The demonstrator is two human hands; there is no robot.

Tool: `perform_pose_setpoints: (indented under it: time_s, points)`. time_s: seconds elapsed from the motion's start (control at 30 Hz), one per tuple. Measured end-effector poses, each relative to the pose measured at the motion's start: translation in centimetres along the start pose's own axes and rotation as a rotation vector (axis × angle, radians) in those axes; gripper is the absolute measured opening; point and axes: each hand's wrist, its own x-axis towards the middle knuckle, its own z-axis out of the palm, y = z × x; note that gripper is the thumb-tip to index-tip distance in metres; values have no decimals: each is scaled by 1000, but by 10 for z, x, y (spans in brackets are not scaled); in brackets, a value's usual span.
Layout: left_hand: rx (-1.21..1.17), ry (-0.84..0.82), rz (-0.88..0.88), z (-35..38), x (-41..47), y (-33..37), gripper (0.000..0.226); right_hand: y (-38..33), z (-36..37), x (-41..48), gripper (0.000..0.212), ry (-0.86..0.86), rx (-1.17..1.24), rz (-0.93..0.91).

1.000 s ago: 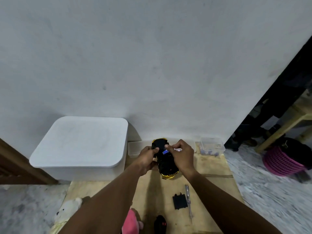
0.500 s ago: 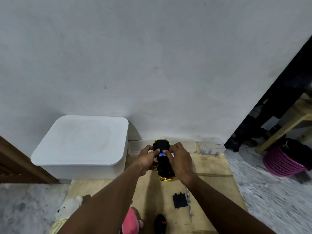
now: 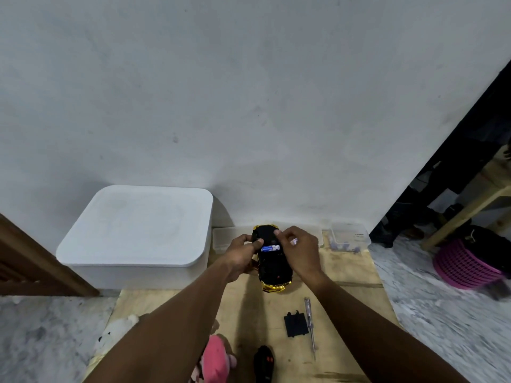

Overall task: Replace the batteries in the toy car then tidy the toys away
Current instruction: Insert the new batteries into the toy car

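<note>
1. here one glossy gold toy car (image 3: 273, 268) lies upside down mid-board, one blue battery (image 3: 270, 248) inside.
2. left hand (image 3: 241, 254) grips its side; right hand (image 3: 301, 251) pinches over it.
3. nearer: one flat black cover (image 3: 296, 325), one thin screwdriver (image 3: 310, 326).

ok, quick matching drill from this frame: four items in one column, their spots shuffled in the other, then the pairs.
Things:
1. black-and-gold toy car
2. flat black battery cover
3. large white lidded plastic bin
4. pink plush toy

Places:
A. far left of the board, against the wall
B. flat on the board beside the slim screwdriver
C. near edge of the board, by the left forearm
D. belly up between both hands

Pairs: 1-D, 2-B, 3-A, 4-C
</note>
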Motion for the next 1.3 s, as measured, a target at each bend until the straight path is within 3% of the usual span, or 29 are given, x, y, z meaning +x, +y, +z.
perform_pose_setpoints:
  time_s: [0.1, 0.2, 0.4, 0.6, 0.67, 0.77, 1.0, 1.13, 1.3]
  points:
    - [17, -2, -8, -2, 0, -1, 22, -8, -8, 10, 34, 62, 349, 330]
    - [42, -14, -12, -3, 0, -1, 23, -13, -15, 15, 18, -32, 632, 541]
    - [35, -31, -32, -2, -3, -1, 24, -14, -23, 16, 18, -256, 840, 554]
    - [42, 0, -45, -6, -2, -4, 24, -9, -24, 17, 22, -413, 670, 575]
    - [43, -3, -49, -7, -2, -4, 24, -8, -25, 16, 18, -421, 527, 480]
    - [42, 1, -54, -8, -3, -3, 26, -10, -24, 11, 12, -380, 294, 155]
    - [32, -5, -41, -11, -3, -2, 25, -13, -15, -2, 23, -421, -338, -422]
    - [36, 6, -35, -10, -1, -3, 22, -4, -9, -8, 22, -394, -458, -664]
    - [17, 20, -24, -11, 1, -1, 24, 4, -8, -5, 23, -348, -486, -770]
